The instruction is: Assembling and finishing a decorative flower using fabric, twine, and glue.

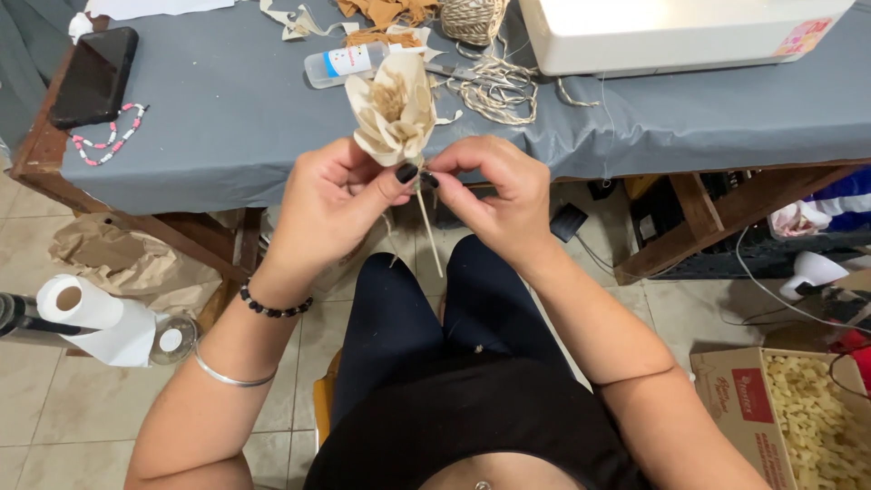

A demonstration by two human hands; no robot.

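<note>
I see cream husk flower on thin wooden stick (396,113) held upright above lap, just in front of grey-clothed counter (227,118) edge. Left hand (328,207) fingers pinched on flower base, steadying bloom; right hand (494,195) fingers pinched together at same base from other side, likely on thin thread, too fine to tell. Behind on counter: clear glue bottle (343,63), twine ball (472,18), white sewing machine (671,32).

The table (227,136) has a grey cloth; on it lie a black phone (93,75), a bead bracelet (107,138), a glue bottle (343,63), a twine ball (472,18) and a white sewing machine (671,32).
</note>
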